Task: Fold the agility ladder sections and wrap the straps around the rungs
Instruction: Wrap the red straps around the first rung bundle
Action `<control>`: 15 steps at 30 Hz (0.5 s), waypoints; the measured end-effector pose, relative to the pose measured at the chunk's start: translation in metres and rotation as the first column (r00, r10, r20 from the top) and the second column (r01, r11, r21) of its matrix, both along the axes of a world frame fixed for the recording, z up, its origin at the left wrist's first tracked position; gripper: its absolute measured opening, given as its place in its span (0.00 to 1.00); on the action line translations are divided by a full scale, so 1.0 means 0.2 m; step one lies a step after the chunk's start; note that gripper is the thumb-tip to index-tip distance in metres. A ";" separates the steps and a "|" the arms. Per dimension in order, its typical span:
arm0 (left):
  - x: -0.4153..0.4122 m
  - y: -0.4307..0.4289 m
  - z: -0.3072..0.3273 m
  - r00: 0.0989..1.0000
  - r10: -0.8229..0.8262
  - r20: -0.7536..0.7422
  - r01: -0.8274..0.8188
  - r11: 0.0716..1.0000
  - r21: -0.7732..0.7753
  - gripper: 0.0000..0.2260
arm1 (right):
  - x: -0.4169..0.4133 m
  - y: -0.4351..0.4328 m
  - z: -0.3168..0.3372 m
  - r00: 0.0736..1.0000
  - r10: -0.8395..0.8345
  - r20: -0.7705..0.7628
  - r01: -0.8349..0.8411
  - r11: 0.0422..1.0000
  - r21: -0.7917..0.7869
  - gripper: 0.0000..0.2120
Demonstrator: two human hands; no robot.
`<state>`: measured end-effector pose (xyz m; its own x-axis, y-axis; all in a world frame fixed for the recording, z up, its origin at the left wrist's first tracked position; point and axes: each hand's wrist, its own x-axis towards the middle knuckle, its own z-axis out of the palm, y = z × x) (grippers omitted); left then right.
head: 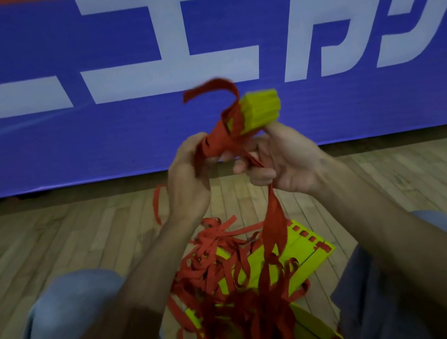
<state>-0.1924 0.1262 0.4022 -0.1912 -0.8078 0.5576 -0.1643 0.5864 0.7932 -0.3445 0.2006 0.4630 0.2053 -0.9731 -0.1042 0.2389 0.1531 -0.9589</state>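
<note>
Yellow rungs, bundled, are raised before a blue banner. Fingers of the left hand grip the red strap wound round them. Fingers of the right hand pinch a hanging strap end above the tangled pile on the floor.

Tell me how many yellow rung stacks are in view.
2: one bundle in the left hand, right hand pinching its strap; one pile on the floor under tangled straps, maybe hiding more.

The red straps I hold are matt woven cloth; the yellow rungs look like smooth plastic. The floor at nine o'clock is planked wood, faintly glossy.
</note>
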 end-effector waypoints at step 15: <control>-0.03 0.04 0.04 0.995 -0.078 0.054 0.050 0.916 0.398 0.08 | -0.15 -0.06 -0.09 0.487 -0.668 -0.563 0.121 0.690 -0.714 0.07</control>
